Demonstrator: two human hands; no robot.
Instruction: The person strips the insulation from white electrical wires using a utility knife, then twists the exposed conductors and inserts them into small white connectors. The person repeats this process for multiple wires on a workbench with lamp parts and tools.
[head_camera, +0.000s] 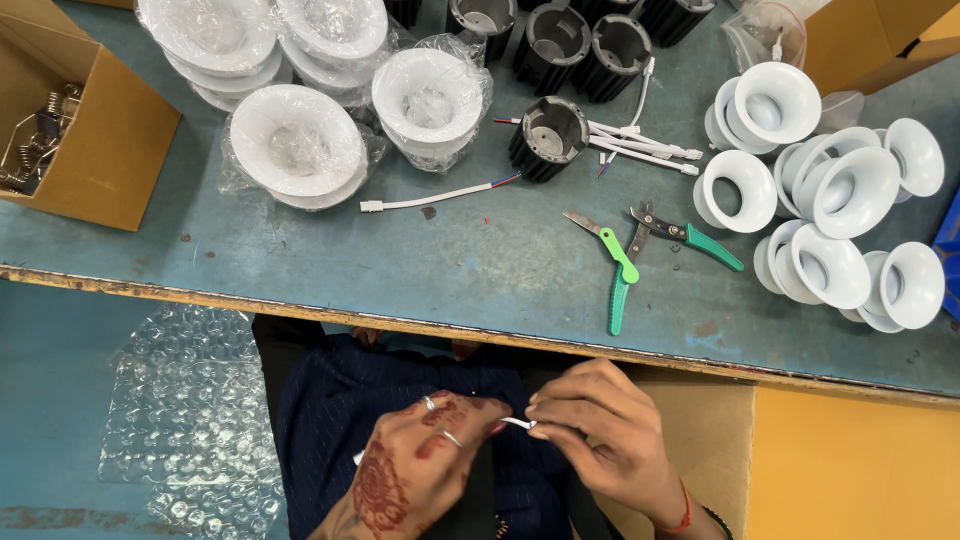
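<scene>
Both my left hand (415, 470) and right hand (600, 435) pinch a thin white wire (518, 423) over my lap, below the table (300, 270). The cardboard box (110, 140) at left holds metal springs (35, 140).

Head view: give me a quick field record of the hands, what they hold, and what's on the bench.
left hand: below the bench edge, fingers pinching a thin white wire
right hand: pinching the same wire's other side
tool: green-handled pliers lying on the blue bench, untouched
black parts: finned housings at the top centre
white parts: reflector cups on the right, bagged ones on the left
box: cardboard, with metal springs
</scene>
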